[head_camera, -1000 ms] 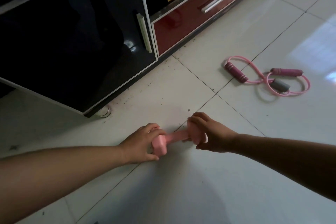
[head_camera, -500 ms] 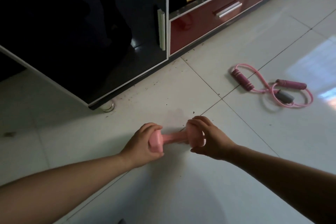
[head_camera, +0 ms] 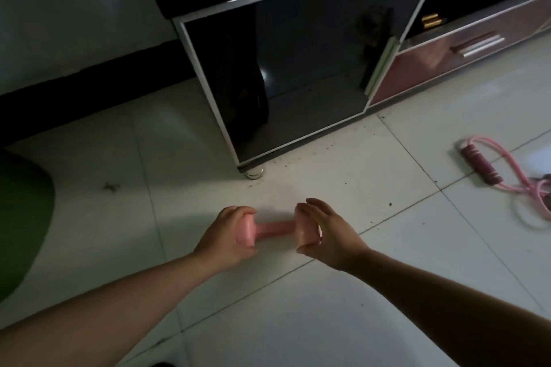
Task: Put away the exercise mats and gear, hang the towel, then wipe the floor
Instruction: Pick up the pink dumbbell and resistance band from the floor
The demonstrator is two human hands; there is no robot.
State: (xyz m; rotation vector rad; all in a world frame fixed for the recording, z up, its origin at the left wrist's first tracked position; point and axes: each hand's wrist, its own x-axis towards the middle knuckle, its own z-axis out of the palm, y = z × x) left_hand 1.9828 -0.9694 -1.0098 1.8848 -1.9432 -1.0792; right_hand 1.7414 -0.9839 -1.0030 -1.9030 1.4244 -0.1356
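1. Two bare hands are seen on one pink dumbbell [head_camera: 274, 228], which is held level over the white tiled floor [head_camera: 298, 322], in front of the black cabinet [head_camera: 298, 83]; whether it is touching the tile cannot be told.
2. The dumbbell's left head is wrapped by the curled fingers and thumb of the left hand [head_camera: 226, 235].
3. Its right head is pinched between the thumb below and the fingers above by the right hand [head_camera: 328, 235].
4. A pink resistance band [head_camera: 507, 176] with a dark red grip is seen lying on the floor well to the right, partly cut off by the frame edge.
5. A green rounded object [head_camera: 21, 217] is seen at the left edge; what it is cannot be told.
6. A metal foot [head_camera: 254, 173] is seen under the cabinet's near corner, with dark specks [head_camera: 328, 147] scattered on the tiles just beside it.
7. A red drawer [head_camera: 432, 68] with a silver handle is set to the right of the cabinet's glass door.
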